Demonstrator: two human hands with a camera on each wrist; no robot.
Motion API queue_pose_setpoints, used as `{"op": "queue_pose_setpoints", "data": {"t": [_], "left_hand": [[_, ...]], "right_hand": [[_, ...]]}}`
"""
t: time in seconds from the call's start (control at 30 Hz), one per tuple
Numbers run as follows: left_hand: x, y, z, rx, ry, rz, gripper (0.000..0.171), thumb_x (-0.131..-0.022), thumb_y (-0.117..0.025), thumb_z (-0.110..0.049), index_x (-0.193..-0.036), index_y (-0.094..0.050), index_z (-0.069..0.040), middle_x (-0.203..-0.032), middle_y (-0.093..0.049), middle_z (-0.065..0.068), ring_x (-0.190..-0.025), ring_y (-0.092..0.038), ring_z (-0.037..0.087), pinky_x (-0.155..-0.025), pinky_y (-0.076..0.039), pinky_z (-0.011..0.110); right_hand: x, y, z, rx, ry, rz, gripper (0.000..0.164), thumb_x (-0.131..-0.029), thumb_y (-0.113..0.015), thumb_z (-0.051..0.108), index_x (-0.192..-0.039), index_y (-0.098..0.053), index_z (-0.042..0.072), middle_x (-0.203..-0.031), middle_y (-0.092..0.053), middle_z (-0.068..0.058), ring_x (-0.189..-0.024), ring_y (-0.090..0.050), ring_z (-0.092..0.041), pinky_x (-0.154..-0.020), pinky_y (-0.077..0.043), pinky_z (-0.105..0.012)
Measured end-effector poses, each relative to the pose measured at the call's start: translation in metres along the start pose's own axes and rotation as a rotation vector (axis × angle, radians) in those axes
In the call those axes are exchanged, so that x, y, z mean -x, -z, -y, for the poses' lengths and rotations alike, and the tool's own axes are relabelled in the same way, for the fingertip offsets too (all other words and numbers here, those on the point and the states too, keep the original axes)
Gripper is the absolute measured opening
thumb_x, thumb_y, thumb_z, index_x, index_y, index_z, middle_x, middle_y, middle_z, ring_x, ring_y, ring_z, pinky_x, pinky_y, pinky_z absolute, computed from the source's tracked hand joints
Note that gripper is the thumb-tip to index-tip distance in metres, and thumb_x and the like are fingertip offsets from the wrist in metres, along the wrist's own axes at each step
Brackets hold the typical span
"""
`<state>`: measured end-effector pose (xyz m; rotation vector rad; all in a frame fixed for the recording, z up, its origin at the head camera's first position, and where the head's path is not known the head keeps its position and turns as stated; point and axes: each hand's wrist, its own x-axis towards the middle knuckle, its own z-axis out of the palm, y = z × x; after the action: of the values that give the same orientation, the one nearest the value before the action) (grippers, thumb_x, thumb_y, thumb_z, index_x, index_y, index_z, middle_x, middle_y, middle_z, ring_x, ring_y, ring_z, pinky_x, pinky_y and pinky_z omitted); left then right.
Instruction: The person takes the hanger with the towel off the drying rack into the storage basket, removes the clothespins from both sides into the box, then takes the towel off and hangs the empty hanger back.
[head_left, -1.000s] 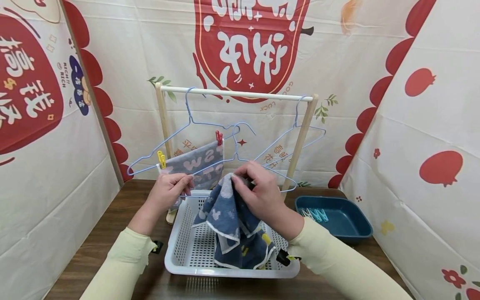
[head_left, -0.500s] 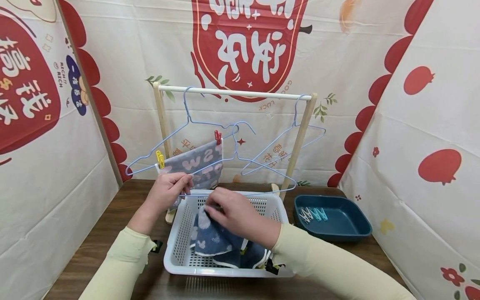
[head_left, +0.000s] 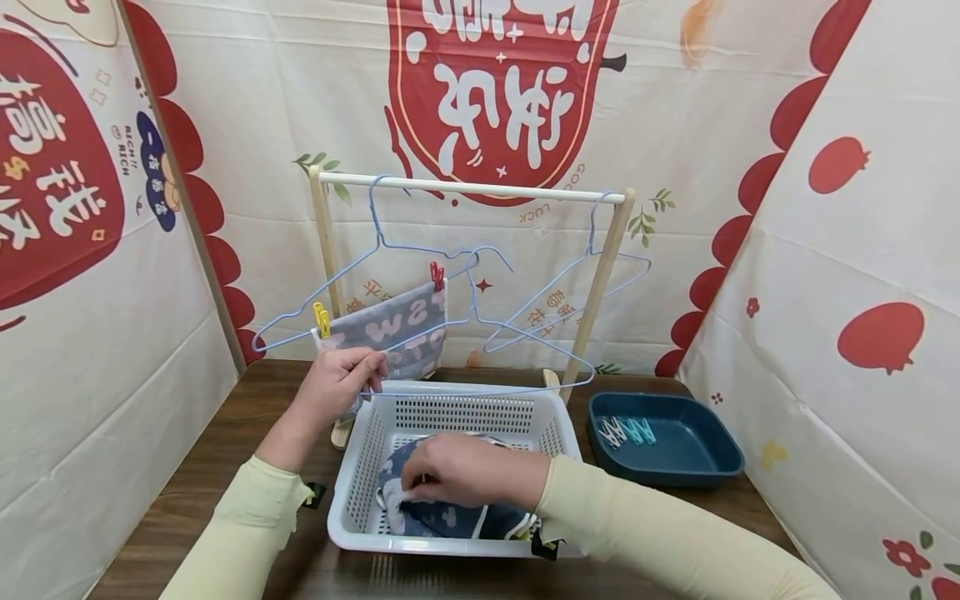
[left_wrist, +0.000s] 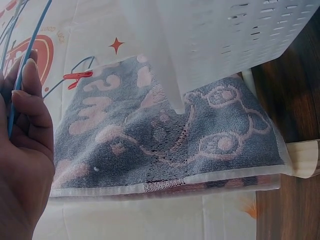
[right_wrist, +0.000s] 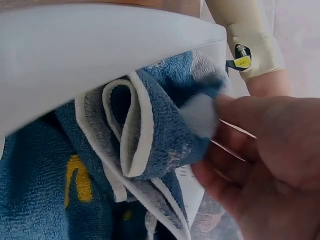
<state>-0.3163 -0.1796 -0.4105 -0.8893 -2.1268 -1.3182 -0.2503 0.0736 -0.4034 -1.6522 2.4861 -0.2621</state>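
My left hand (head_left: 341, 383) grips the lower left corner of a blue wire clothes hanger (head_left: 540, 333), held over the basket with its hook up. My right hand (head_left: 465, 471) is low inside the white basket (head_left: 341, 500), its thumb and fingers pinching a blue towel (head_left: 401, 508) with pale patches. In the right wrist view that towel (right_wrist: 172, 130) is bunched in folds with white hems beside the fingers. Yellow marks show on blue cloth (right_wrist: 35, 185) below it. A grey towel (left_wrist: 125, 125) with pink letters hangs just behind my left hand.
Behind the basket stands a wooden rack with a white rod (head_left: 480, 189). Two blue hangers hang on it; a yellow clip (head_left: 322, 320) and a red clip (head_left: 437, 276) fasten the grey towel. At right, a dark blue tub (head_left: 697, 442) holds several clothespins (head_left: 633, 429).
My right hand has lowered the blue towel from above the basket and shifted it left; it now lies bunched inside. My left hand and the hanger have hardly moved.
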Motion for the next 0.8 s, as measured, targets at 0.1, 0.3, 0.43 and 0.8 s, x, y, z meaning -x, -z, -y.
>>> {"op": "queue_pose_setpoints", "data": {"t": [0.1,0.3,0.43,0.8], "left_hand": [[0.001,0.000,0.000,-0.002,-0.001,0.006,0.031,-0.109,-0.066,0.000,-0.084,-0.077,-0.013,-0.071,-0.071,-0.006,-0.062,-0.063,0.015,-0.058,-0.052,0.023],[0.003,0.001,-0.001,-0.008,0.041,0.013,0.029,-0.111,-0.067,-0.006,-0.085,-0.077,-0.014,-0.071,-0.070,-0.008,-0.063,-0.062,0.015,-0.057,-0.052,0.026],[0.003,0.002,-0.001,-0.016,0.048,0.022,0.029,-0.111,-0.067,-0.006,-0.086,-0.077,-0.014,-0.071,-0.070,-0.009,-0.064,-0.063,0.015,-0.058,-0.053,0.027],[0.005,0.002,0.000,0.011,0.011,0.006,0.030,-0.110,-0.066,-0.001,-0.085,-0.077,-0.014,-0.071,-0.071,-0.006,-0.061,-0.063,0.018,-0.057,-0.053,0.023]], "right_hand": [[0.001,-0.002,0.001,-0.015,0.006,0.077,0.012,-0.107,-0.076,0.016,-0.115,-0.085,0.018,-0.108,-0.079,0.013,-0.097,-0.065,0.010,-0.089,-0.050,-0.008],[0.006,-0.003,0.004,-0.051,0.022,0.191,0.023,-0.109,-0.073,0.011,-0.129,-0.083,0.016,-0.122,-0.080,0.011,-0.113,-0.068,0.008,-0.098,-0.049,-0.009],[0.008,-0.005,0.004,-0.072,0.011,0.244,0.026,-0.111,-0.069,0.012,-0.134,-0.080,0.016,-0.125,-0.079,0.011,-0.116,-0.067,0.008,-0.101,-0.049,-0.010],[0.024,0.000,0.003,-0.120,-0.092,0.187,0.037,-0.116,-0.060,0.019,-0.153,-0.066,0.014,-0.146,-0.070,0.006,-0.134,-0.062,-0.002,-0.112,-0.049,-0.023]]}}
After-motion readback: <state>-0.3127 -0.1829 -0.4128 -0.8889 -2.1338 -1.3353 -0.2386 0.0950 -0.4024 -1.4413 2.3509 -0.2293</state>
